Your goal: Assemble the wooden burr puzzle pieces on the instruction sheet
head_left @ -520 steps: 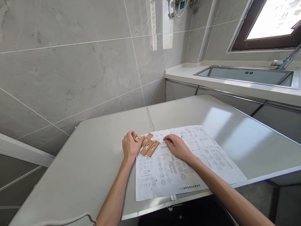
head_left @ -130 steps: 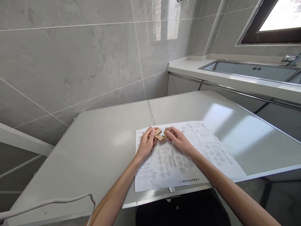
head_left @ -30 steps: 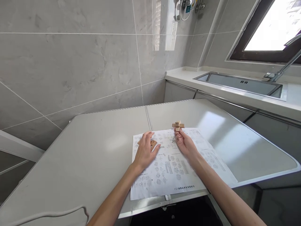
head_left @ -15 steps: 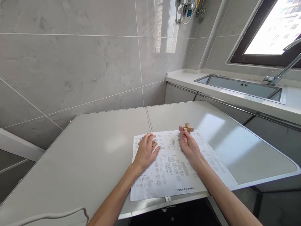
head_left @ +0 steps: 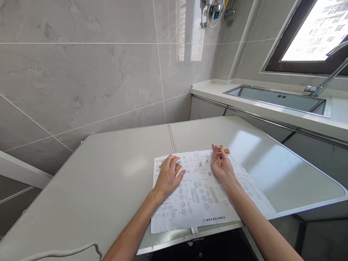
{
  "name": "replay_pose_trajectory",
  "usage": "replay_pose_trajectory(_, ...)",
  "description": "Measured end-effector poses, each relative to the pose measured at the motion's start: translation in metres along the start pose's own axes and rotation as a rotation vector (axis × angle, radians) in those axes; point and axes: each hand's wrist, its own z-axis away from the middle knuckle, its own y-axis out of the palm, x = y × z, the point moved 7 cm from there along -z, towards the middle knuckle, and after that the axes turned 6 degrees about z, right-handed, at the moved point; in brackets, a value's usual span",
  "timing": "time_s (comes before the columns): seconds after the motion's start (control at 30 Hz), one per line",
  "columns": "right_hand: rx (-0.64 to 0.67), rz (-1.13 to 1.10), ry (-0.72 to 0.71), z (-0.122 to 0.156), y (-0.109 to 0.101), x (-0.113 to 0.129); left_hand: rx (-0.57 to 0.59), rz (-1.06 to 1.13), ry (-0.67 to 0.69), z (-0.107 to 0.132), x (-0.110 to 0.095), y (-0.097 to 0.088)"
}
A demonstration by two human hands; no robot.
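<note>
Two bare hands in view; clock face centred on the printed sheet [head_left: 185,222], 6 o'clock nearest the wearer.

Right hand [head_left: 222,167]: near 1 o'clock, palm turned up towards the camera. Grip drawn in, fingertips pinching a small block of crossed wooden bars [head_left: 225,150]. Block sits at the far edge of the sheet as seen from the head. One bar end juts out to 3 o'clock of the fingers, another to 12; a dark mark shows on the face between the fingers. Part of the block is hidden by the fingers. Cannot tell whether it clears the table [head_left: 122,188] or touches it.

Left hand [head_left: 167,178]: between 9 and 10 o'clock, palm down. Thumb spread wide of the forefinger, fingers loosely curved. Beneath it, flat wooden pieces [head_left: 177,168], mostly covered; corners show at the hand's 10 and 2 o'clock. Number of pieces and fingertip pressure cannot be told.

Sheet lies on the table, printed with many small diagrams, heavier lettering at 6 o'clock. Sink [head_left: 274,98] lies between 1 and 2 o'clock, well apart; pale cable [head_left: 62,252] between 8 and 9.
</note>
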Motion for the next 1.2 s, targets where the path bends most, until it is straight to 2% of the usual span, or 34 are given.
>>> replay_pose_trajectory(0.13, -0.004, 0.031, -0.039, 0.0, 0.0, 0.001, 0.0, -0.005, 0.004, 0.0, 0.001, 0.0)
replay_pose_trajectory(0.37, 0.139, 0.295, -0.003, -0.001, 0.006, -0.018, -0.051, -0.043, -0.06, 0.0, 0.009, -0.001)
replay_pose_trajectory(0.43, 0.194, 0.374, 0.012, 0.004, 0.011, -0.026, -0.069, -0.068, -0.085, 0.0, 0.012, -0.001)
replay_pose_trajectory(0.57, 0.325, 0.681, 0.009, 0.018, 0.027, -0.037, -0.093, -0.125, -0.093, 0.0, 0.014, -0.002)
replay_pose_trajectory(0.73, 0.369, 0.878, -0.012, 0.034, 0.036, -0.044, -0.143, -0.223, -0.092, 0.0, 0.012, -0.006)
replay_pose_trajectory(0.93, 0.422, 1.06, -0.048, 0.043, 0.039, -0.051, -0.205, -0.34, -0.159, 0.002, 0.022, -0.006)
replay_pose_trajectory(1.07, 0.492, 1.165, -0.112, 0.049, 0.044, -0.055, -0.204, -0.331, -0.154, 0.003, 0.026, -0.003)
replay_pose_trajectory(1.2, 0.542, 1.266, -0.17, 0.052, 0.046, -0.06, -0.148, -0.236, -0.1, 0.003, 0.019, 0.0)
